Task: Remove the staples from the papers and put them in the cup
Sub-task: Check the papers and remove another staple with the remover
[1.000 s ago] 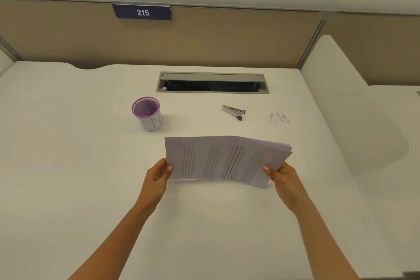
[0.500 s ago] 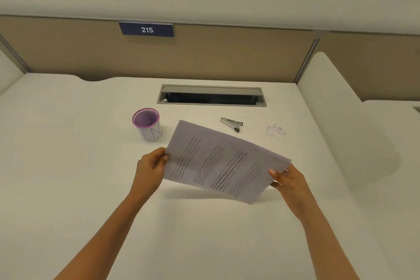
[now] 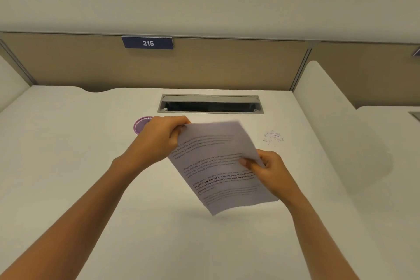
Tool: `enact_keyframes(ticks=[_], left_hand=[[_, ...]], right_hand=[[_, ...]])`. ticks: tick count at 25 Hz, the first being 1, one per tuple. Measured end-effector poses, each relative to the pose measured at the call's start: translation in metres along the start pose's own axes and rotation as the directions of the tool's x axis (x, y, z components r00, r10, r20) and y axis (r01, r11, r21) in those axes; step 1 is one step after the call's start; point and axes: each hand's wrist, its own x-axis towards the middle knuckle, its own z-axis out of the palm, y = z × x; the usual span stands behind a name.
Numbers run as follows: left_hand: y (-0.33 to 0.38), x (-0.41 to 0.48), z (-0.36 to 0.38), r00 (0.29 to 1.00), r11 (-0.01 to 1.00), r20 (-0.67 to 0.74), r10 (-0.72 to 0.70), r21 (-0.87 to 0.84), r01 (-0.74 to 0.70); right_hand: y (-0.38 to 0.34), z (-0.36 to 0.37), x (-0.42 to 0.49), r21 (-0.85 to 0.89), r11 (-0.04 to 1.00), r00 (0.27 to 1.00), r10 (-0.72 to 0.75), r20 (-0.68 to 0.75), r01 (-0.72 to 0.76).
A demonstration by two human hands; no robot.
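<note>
Left grip (image 3: 159,140): fingers and thumb curled, pinching the far left corner of the papers (image 3: 218,166).
Right grip (image 3: 269,171): thumb laid on the printed face, fingers curled underneath, pinching the papers' right edge.
Papers: printed, text side up, held clear of the white surface (image 3: 68,166) and tilted, lowest corner pointing down over a faint shadow. Too blurred to tell whether a staple sits in them.
Cup (image 3: 141,124): purple rim only; the rest is hidden behind the left grip. Stands on the surface, just beyond that hand.
Loose staples (image 3: 273,137): small scatter on the surface, right of the papers, apart from both hands.
Cable slot (image 3: 211,104): grey, recessed, at the far edge.
Number plate (image 3: 147,43): blue, reads 215, on the tan partition (image 3: 227,66).
</note>
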Motion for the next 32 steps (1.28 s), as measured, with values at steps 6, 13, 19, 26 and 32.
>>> enact_keyframes(ticks=[6,13,19,26,32], left_hand=[[-0.027,-0.012,-0.003,0.99,0.753,0.101,-0.098,-0.643,0.141],[0.003,-0.012,0.046,0.986,0.529,0.05,-0.161,-0.839,0.129],[-0.007,-0.029,0.08,0.975,0.553,0.088,-0.206,-0.811,0.19],[-0.007,-0.025,0.097,0.967,0.553,0.08,-0.241,-0.808,0.205],[-0.006,-0.012,0.089,0.959,0.556,0.08,-0.271,-0.8,0.224]], right_hand=[[0.007,-0.014,-0.003,0.269,0.958,0.987,0.127,-0.098,-0.096],[0.012,-0.011,-0.001,0.35,0.936,0.979,0.112,-0.172,-0.045],[0.053,0.004,-0.013,0.36,0.923,0.971,0.194,-0.141,-0.133],[0.065,0.009,-0.012,0.375,0.904,0.957,0.265,-0.118,-0.204],[0.053,0.001,-0.006,0.369,0.908,0.965,0.249,-0.086,-0.201]])
